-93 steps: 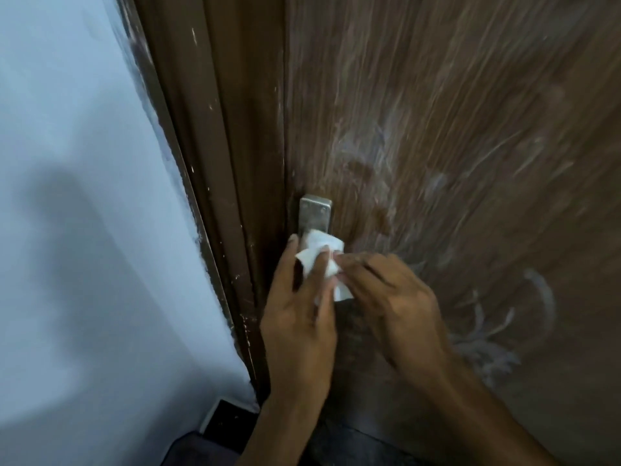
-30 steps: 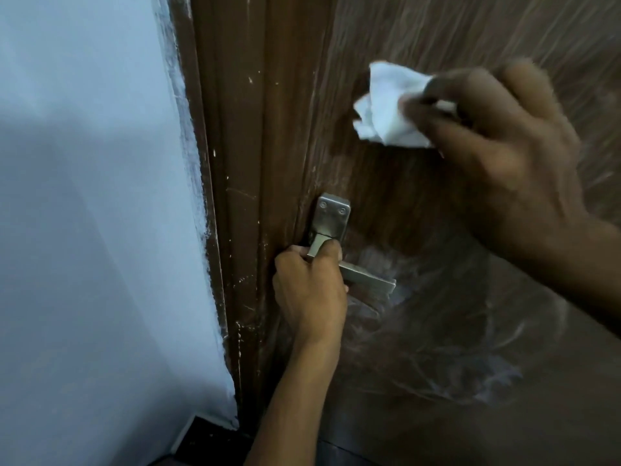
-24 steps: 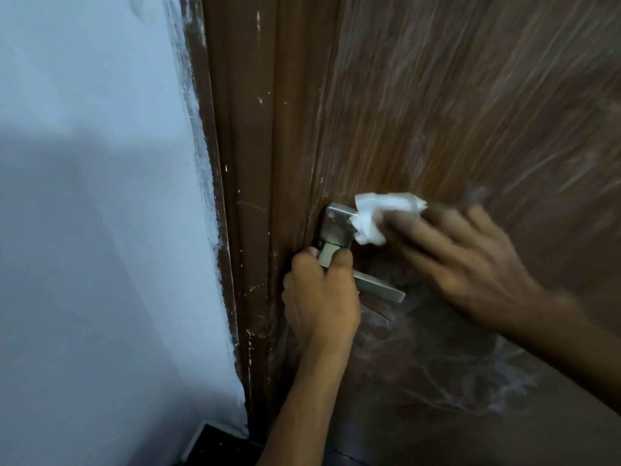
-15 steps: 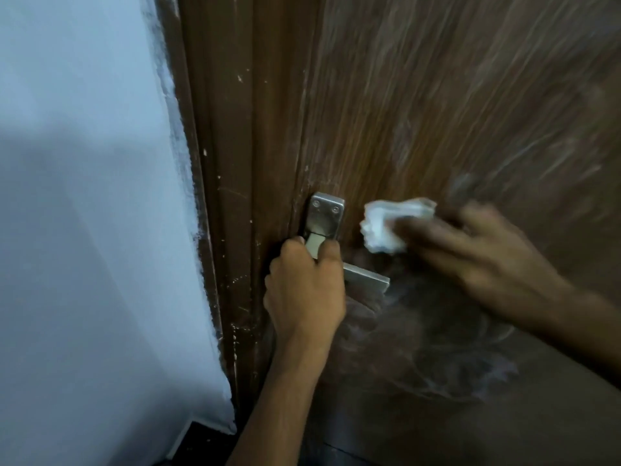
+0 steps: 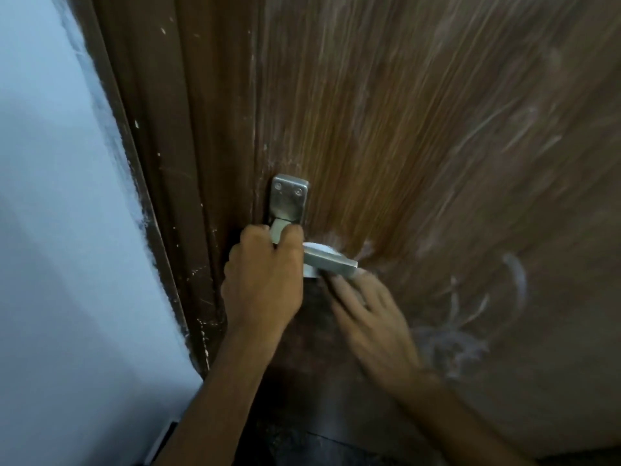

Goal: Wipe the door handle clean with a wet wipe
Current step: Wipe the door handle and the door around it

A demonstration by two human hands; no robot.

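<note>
Left hand (image 5: 265,277): closed around the door handle (image 5: 327,260) near its pivot, as before.
Right hand (image 5: 366,317): blurred, fingers pressing the wipe (image 5: 311,271).
Change: wipe moved from beside the plate (image 5: 289,198) to under the lever.
Meaning: underside likely being cleaned.

A dark brown wooden door (image 5: 420,129) filled most of the view, its grain running in long vertical streaks. Pale, chalky smears and curved scratch-like marks (image 5: 453,331) crossed its lower right part, with fainter whitish streaks higher up on the right. To the left of the door stood a darker brown door frame (image 5: 188,146) with moulded vertical ridges, flecked with small white chips and scuffs, more of them toward its lower end. Beside the frame rose a pale bluish-white wall (image 5: 57,230), its paint ragged and uneven along the edge where it met the frame.
</note>
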